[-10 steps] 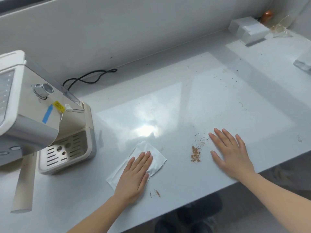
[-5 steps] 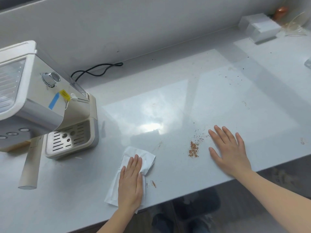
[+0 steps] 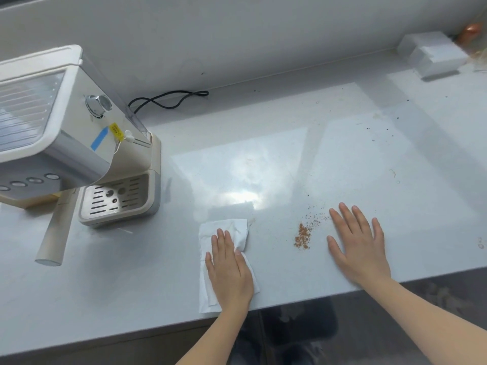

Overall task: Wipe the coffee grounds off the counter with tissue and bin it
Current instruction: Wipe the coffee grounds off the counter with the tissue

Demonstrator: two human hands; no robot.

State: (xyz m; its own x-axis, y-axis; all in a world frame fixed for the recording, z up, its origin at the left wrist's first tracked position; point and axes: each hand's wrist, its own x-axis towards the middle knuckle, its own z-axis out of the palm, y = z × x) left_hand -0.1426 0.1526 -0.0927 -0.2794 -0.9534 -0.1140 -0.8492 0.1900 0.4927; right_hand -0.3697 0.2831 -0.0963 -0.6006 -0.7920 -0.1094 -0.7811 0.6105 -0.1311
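Note:
A crumpled white tissue lies on the grey counter near its front edge. My left hand presses flat on the tissue, fingers together, and covers its middle. A small heap of brown coffee grounds sits to the right of the tissue, with loose specks trailing up and right. My right hand rests flat on the counter just right of the grounds, fingers spread, holding nothing. No bin is in view.
A cream and steel coffee machine stands at the left, its drip tray and long handle jutting forward. A black cable lies by the back wall. A white box sits at the far right corner.
My left hand has dragged the tissue toward the counter's front edge, bunching it, and it now covers the small specks that lay to its right. My right hand has stayed put.

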